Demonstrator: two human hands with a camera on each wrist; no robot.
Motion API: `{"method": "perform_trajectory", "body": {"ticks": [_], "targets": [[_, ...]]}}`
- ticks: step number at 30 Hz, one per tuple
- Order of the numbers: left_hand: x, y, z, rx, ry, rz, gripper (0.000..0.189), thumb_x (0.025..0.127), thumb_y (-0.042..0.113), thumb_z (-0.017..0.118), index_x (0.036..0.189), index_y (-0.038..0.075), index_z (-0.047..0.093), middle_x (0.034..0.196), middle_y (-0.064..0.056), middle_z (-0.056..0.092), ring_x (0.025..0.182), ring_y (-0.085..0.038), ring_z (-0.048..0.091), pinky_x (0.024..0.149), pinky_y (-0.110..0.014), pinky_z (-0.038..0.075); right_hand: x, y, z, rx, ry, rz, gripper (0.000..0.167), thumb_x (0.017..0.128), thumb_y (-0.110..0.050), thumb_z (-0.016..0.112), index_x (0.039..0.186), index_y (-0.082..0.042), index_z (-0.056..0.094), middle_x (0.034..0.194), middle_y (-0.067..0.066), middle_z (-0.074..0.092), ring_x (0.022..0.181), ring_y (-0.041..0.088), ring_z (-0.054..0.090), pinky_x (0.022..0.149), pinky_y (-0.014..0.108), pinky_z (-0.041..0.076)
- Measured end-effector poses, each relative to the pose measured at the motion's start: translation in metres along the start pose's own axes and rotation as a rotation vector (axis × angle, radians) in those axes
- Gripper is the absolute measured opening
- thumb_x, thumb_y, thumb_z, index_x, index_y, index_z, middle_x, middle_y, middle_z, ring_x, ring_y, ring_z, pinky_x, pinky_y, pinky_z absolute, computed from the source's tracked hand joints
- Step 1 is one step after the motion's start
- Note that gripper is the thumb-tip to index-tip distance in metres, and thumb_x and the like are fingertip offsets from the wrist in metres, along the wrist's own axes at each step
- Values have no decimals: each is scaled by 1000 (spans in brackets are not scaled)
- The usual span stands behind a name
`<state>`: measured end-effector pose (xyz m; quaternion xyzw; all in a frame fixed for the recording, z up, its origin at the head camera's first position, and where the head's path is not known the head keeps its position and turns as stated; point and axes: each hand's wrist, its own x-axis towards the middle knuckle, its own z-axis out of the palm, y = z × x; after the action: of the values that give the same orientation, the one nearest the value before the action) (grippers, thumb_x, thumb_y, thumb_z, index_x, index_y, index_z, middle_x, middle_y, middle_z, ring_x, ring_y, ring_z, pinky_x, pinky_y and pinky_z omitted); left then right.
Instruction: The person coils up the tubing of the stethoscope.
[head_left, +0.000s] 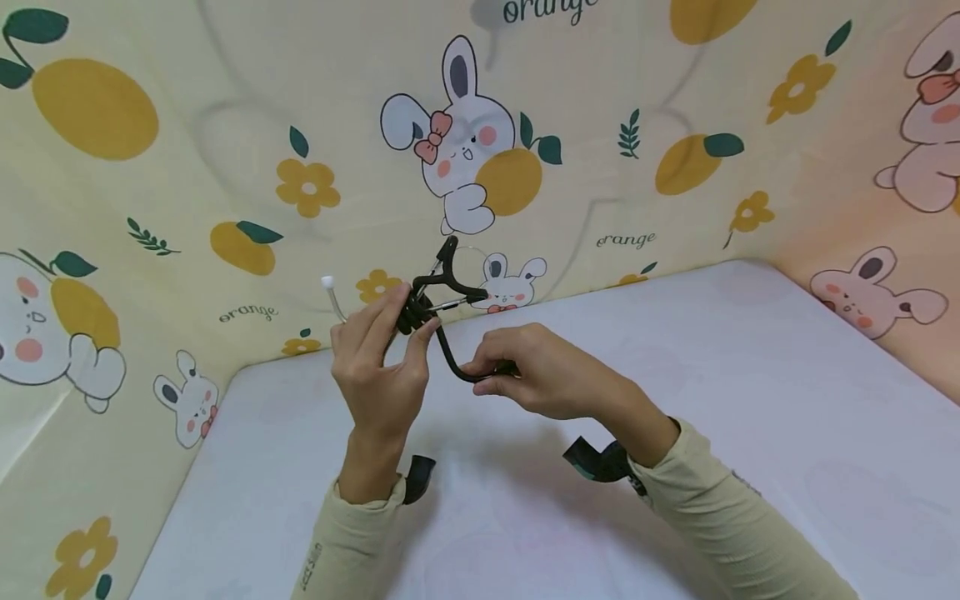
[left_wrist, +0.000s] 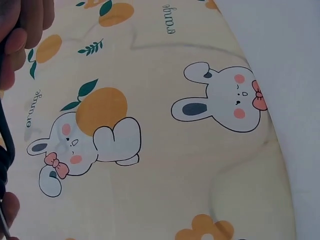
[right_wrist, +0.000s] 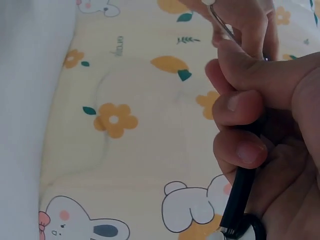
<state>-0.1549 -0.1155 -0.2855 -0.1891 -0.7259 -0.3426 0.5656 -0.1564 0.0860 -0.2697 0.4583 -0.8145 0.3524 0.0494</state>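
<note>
With our left hand (head_left: 381,375) we pinch the black tubing (head_left: 417,313) at its bundle, above the white surface (head_left: 675,350); our right hand (head_left: 551,371) clamps its fingers on the lower run, so we should grip firmly and draw gently, avoiding kinks

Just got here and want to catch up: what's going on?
A person is handling a bent black item with thin metal rods; exactly what it is, I can't tell. The left hand holds its bunched part, while the right hand grips the curved black stem that runs down from there. The item is held up above the white surface, in front of a backdrop printed with rabbits and oranges.
</note>
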Motion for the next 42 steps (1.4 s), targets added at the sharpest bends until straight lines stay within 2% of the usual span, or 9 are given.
{"method": "perform_trajectory", "body": {"ticks": [8,17,20,26,29,33,36,40,42], "targets": [[-2,-2,3,-14,40,11,38,75,9,87,111,4,76,108,-13,76,92,-29,72,71,-35,27,2,-3,1,-31,-44,-26,7,90,-15,73,96,-14,74,91,-7,69,81,1,62,75,21,53],[-2,-4,4,68,39,134,36,77,9,85,112,2,75,107,-15,75,94,-30,70,72,-41,27,0,-5,-3,-6,-68,-79,6,92,-18,70,95,-15,74,87,-7,67,79,0,60,74,21,52],[-3,-3,3,86,-25,116,37,79,9,83,114,2,73,110,-14,74,97,-31,68,73,-42,27,0,-5,-4,-12,-73,-80,5,93,-18,70,96,-15,73,87,-7,66,78,1,58,73,21,52],[-5,-3,2,153,-242,0,39,82,11,81,118,5,68,111,-12,73,93,-31,59,77,-46,25,-2,-4,-6,-74,-39,-56,6,91,-16,72,97,-15,74,89,-8,66,79,1,59,73,21,52],[-5,-2,3,173,-323,-41,40,82,12,81,119,5,66,109,-12,73,93,-30,57,79,-47,24,-3,-4,-9,-86,-25,-38,8,91,-15,72,98,-15,74,90,-8,67,79,1,60,73,21,52],[-6,-4,5,163,-370,-61,40,82,13,81,118,4,66,108,-11,73,94,-29,56,80,-47,24,-4,-2,-10,-97,48,-29,9,90,-13,73,99,-15,75,91,-7,68,79,3,60,75,24,52],[-8,-6,6,128,-381,-42,39,79,13,83,115,5,67,107,-10,73,91,-28,57,79,-46,25,-5,-1,-11,-101,138,-9,11,89,-10,74,98,-14,77,88,-7,69,76,4,57,86,29,52],[-8,-6,6,79,-425,-10,37,79,14,83,112,7,68,106,-9,73,88,-27,56,78,-45,25,-7,-2,-15,-86,256,31,13,87,-7,75,97,-15,79,84,-7,66,70,6,51,75,26,50],[-8,-6,6,59,-447,-10,36,80,16,83,111,8,69,106,-9,74,88,-27,56,78,-44,24,-8,-2,-17,-74,309,48,14,87,-6,75,98,-15,79,83,-6,65,68,8,49,63,24,44]]}}
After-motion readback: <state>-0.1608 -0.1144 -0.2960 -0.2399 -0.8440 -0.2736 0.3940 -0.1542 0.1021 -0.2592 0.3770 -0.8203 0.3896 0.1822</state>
